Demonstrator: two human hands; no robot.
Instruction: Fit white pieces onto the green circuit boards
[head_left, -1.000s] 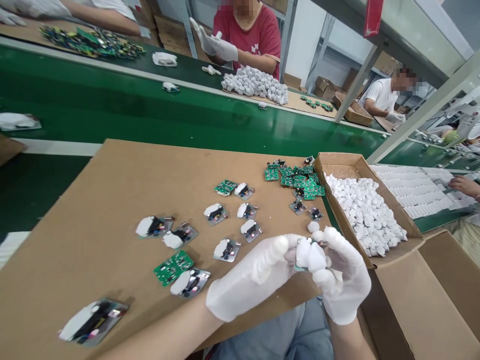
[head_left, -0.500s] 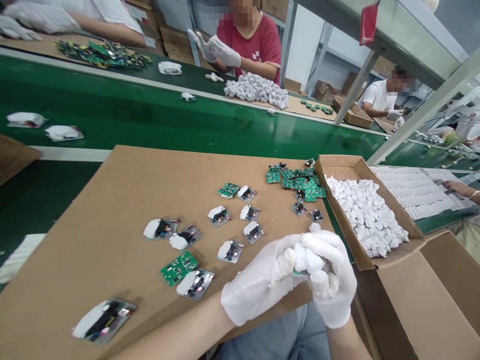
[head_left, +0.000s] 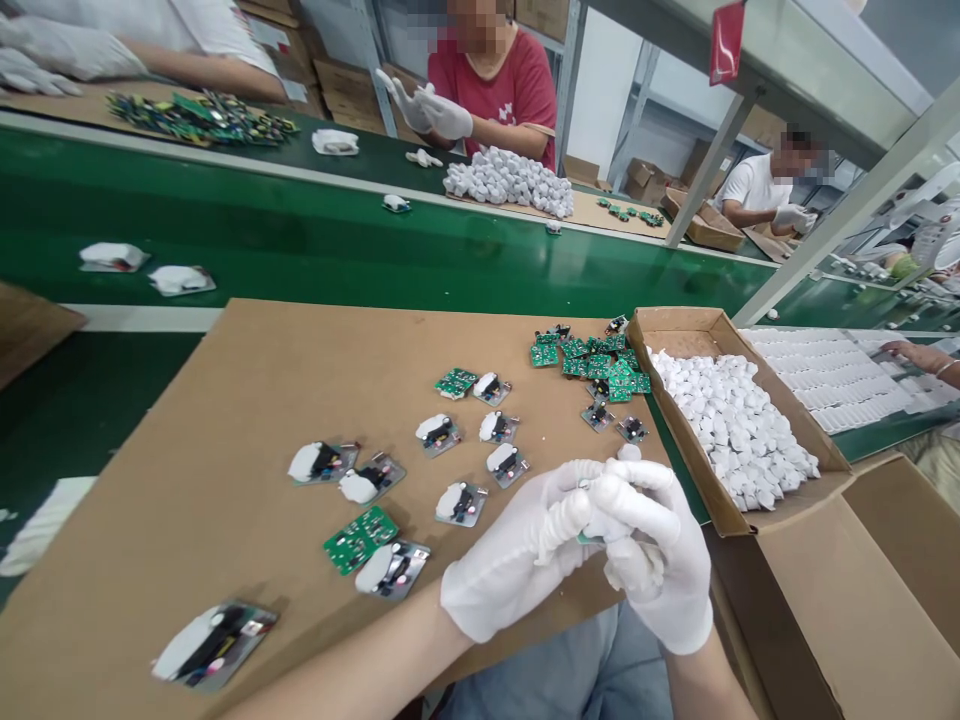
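Note:
My left hand (head_left: 517,555) and my right hand (head_left: 664,560), both in white gloves, meet above the front right of a cardboard sheet (head_left: 247,400). Between their closed fingers they hold a small circuit board (head_left: 591,539). Only its green edge and some white material on it show; my fingers hide the rest. Left of my hands lie several circuit boards with white pads (head_left: 459,503) stuck over one side. Two boards lie with the green face up, one of them a green board (head_left: 360,540) at the near left. Bare circuit boards (head_left: 600,365) form a pile at the sheet's far right corner.
Right of the sheet, a shallow cardboard box (head_left: 739,430) holds many white pieces, with an open carton (head_left: 855,600) in front. A green conveyor belt (head_left: 300,240) runs behind, carrying white-covered boards. Across it sits a person in a red shirt (head_left: 517,90); other gloved people work nearby.
My right fingers have shifted over the white material on the held board, covering more of it. White-covered boards on the belt have moved to the right.

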